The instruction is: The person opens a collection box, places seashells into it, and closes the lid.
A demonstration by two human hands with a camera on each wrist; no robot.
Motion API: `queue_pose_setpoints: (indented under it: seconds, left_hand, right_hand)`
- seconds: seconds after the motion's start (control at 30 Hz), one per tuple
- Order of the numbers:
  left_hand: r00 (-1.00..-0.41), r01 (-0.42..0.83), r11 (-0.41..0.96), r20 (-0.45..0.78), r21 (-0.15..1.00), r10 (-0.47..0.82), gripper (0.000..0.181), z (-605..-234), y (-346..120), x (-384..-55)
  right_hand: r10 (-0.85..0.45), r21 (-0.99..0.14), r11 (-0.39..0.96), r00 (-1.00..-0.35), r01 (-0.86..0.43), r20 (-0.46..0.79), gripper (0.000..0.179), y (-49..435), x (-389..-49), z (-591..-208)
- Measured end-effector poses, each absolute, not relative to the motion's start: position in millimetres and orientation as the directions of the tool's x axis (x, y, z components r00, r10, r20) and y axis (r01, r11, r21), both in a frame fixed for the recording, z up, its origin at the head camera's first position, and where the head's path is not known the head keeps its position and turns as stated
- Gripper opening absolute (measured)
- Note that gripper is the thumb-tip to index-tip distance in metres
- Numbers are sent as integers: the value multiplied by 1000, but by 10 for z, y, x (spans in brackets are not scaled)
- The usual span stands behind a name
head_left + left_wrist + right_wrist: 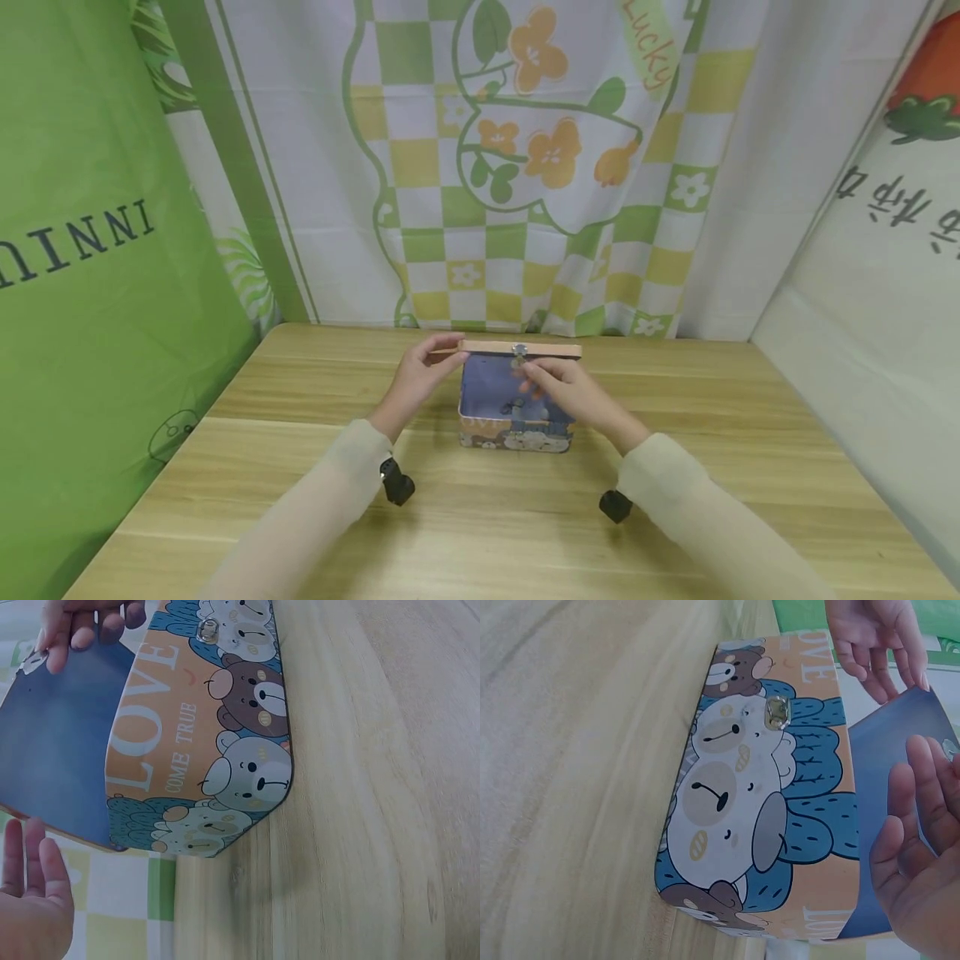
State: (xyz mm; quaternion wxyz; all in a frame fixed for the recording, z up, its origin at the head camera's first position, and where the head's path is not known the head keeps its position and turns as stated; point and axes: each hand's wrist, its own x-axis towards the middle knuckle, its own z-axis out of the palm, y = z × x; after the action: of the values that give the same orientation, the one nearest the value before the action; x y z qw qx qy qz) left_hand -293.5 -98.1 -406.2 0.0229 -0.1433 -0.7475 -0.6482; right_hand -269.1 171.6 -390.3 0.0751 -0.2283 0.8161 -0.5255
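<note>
A tin box (517, 437) with cartoon bears, an orange front and the words "LOVE COME TRUE" stands on the table, its lid (487, 346) raised at the back. My left hand (420, 371) holds the lid's left end between thumb and fingers. At the lid's front edge, my right hand (566, 387) pinches the metal clasp (34, 661) with thumb and finger, while its other fingers stay loose. A metal catch (777, 712) sits on the box front. The bluish inside (487, 383) is partly covered by the right hand; small dark shapes there are too unclear to name.
The box is on a wooden table (480, 517), near its back edge. A patterned curtain (517, 275) hangs behind, green cloth (90, 333) is on the left, and white printed cloth (870, 317) on the right. Black wrist cameras (396, 482) are strapped at the sleeves.
</note>
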Motion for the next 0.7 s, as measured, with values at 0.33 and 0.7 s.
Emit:
queue_pose_setpoints:
  seconds: [0.33, 0.7]
  left_hand:
    - [-946, 237, 127, 199, 963, 256, 43, -4100, -1046, -2892]
    - [-928, 226, 163, 161, 961, 337, 38, -4177, -1121, -2856]
  right_hand:
    - [-451, -887, 363, -887, -286, 102, 35, 1668, -2570, -3888]
    - [-519, -903, 336, -853, -268, 60, 34, 1700, -2455, -3969]
